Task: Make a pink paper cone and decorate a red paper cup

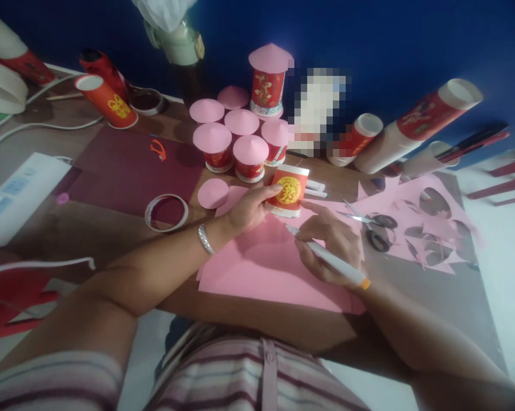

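Observation:
My left hand (249, 206) grips a red and white paper cup with a gold emblem (288, 191), held mouth-down on a pink paper sheet (261, 268). My right hand (329, 242) is closed around a white pen with an orange end (332, 261), its tip on the pink sheet beside the cup. A cut pink paper circle (213, 193) lies just left of my left hand. Behind stand several cups capped with pink paper cones (240, 140).
Scissors (369, 224) lie on pink paper scraps (420, 222) at right. A tape roll (167, 212) sits on a dark red sheet (129, 171). Stacked cup sleeves (415, 123) lie at the back right, a white box (20, 191) at left, a red cup (105, 100) at back left.

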### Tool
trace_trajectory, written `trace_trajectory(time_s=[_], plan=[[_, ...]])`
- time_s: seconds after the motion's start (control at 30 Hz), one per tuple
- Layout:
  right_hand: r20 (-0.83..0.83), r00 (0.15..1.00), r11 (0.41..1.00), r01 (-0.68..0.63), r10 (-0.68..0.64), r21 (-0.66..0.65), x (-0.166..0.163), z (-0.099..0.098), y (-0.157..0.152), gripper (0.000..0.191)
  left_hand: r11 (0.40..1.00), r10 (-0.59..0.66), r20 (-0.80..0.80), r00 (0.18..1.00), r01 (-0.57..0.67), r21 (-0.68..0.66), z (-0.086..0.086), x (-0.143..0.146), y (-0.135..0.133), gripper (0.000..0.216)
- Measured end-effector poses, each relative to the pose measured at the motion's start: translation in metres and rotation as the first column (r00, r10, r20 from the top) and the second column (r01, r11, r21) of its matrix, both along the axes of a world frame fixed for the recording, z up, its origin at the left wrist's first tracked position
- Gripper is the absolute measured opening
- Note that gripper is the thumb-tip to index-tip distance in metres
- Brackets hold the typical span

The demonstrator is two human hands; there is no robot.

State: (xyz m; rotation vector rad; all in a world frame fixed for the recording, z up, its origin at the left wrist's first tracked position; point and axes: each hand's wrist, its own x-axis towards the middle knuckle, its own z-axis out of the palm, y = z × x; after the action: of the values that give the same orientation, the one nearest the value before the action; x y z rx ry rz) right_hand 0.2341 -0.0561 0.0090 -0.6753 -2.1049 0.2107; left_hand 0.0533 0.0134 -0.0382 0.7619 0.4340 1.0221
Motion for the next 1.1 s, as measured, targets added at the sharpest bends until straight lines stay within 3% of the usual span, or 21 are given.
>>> trace_trajectory(time_s=[0.17,0.3,0.47,0.63,1.1], plan=[[-0.023,0.999,0.999,-0.047,0.046,-0.027,-0.0028,-0.0011,0.0006,0.018,0.998,-0.033,-0.009,0.999,0.034,0.047,-0.0005,-0.0019,-0.0015,0.026],[-0.023,0.996,0.995,-0.091,0.091,-0.031,-0.0034,-0.0014,0.0014,0.018,0.997,-0.044,-0.133,0.99,0.052,0.058,0.0016,-0.0043,-0.0039,0.032],[-0.035,0.999,1.0,0.027,-0.026,0.004,-0.0002,-0.0021,-0.0004,0.019,0.998,-0.048,-0.128,0.991,0.053,0.034,0.0045,-0.0044,-0.0039,0.029],[0.021,0.984,0.983,0.179,-0.178,-0.051,0.0018,-0.0023,-0.005,0.013,0.998,-0.047,-0.111,0.993,0.051,0.039,0.0034,-0.004,-0.0025,0.029],[0.047,0.982,0.983,0.181,-0.18,-0.007,-0.0023,-0.0043,-0.0029,0.011,0.994,-0.018,-0.112,0.994,0.03,0.106,0.0005,-0.0019,-0.0022,0.025]])
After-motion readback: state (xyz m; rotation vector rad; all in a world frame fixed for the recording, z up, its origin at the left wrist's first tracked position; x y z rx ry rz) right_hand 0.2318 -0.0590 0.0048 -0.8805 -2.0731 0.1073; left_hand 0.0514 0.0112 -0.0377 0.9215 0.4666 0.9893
